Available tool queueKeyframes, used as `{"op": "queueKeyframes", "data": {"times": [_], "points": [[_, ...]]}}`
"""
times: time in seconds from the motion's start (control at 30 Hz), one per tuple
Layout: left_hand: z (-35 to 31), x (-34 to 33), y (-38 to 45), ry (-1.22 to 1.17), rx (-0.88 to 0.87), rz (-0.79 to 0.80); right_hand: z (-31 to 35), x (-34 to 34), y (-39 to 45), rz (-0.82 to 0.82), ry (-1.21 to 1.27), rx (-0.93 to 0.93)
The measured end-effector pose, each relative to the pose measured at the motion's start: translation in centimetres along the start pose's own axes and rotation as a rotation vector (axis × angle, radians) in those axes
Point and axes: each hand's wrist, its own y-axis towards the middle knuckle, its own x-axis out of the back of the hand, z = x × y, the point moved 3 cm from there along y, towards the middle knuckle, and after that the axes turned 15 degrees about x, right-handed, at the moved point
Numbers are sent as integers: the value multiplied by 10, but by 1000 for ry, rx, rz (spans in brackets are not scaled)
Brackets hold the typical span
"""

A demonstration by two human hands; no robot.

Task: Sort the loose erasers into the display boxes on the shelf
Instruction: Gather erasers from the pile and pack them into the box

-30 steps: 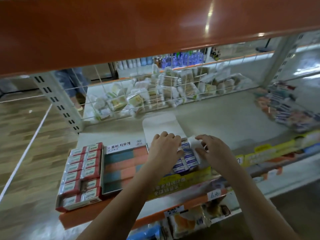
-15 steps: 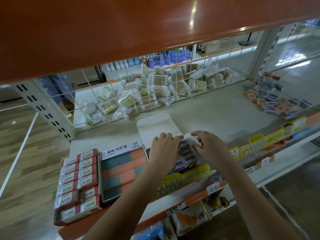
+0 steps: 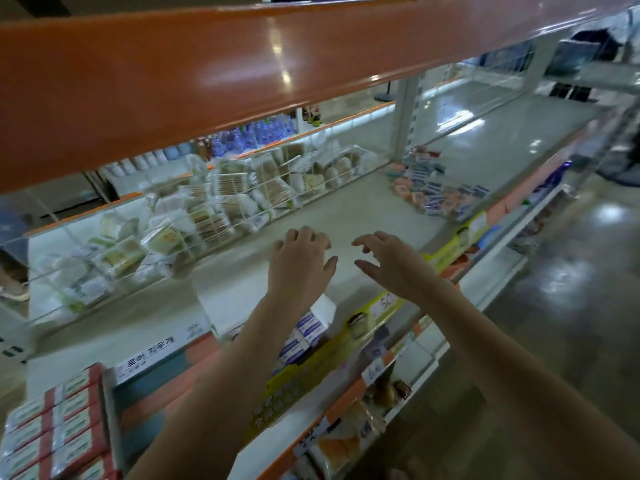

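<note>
Two empty hands above the shelf, loose erasers at two o'clock

Both hands hover over a pale shelf (image 3: 346, 216) edged by an orange strip with yellow price labels, under a glossy orange shelf front (image 3: 207, 81) that fills the top of the view. Beyond a clear divider at eleven o'clock lie bagged cotton swabs (image 3: 228, 192); a shiny tiled floor shows at three o'clock.

At two o'clock, well apart from the hands, the loose erasers (image 3: 440, 195) lie in a scattered heap of blue-and-white and pink pieces. At six o'clock, under the left forearm, sits a display box (image 3: 308, 330) of blue-and-white erasers with its white flap raised. Just beside it at seven o'clock is a box of teal and salmon erasers (image 3: 162, 386), and at the lower left corner a box of red-and-white erasers (image 3: 59, 431).

The left hand (image 3: 299, 265) is palm down, fingers loosely curled, holding nothing. The right hand (image 3: 391, 263) is just beside it, fingers spread and bent, thumb apart, gripping nothing. Neither touches the shelf as far as can be told.
</note>
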Motion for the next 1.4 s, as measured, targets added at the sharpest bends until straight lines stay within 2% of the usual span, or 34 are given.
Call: {"op": "queueKeyframes", "data": {"times": [0.2,0.43,0.57,0.77,0.87,1.0,1.27,1.4], "points": [[-97,-31,52,39,-68,4,-99,42,-4,36,-219,-40],[-211,-88,117,95,-43,138,-230,68,-23,188,-257,-101],[-245,-111,141,21,10,174,-287,77,-29,195,-251,-165],[-266,-141,208,43,49,138,-357,85,-17,123,-216,-245],[-263,-149,244,-16,157,111,-388,86,-7,85,-197,-270],[-253,-162,279,-26,282,93,-422,83,13,150,-174,-213],[-252,-180,299,-5,346,105,-459,80,38,138,-8,-70],[-253,-183,309,30,394,162,-471,82,50,171,28,23]]}}
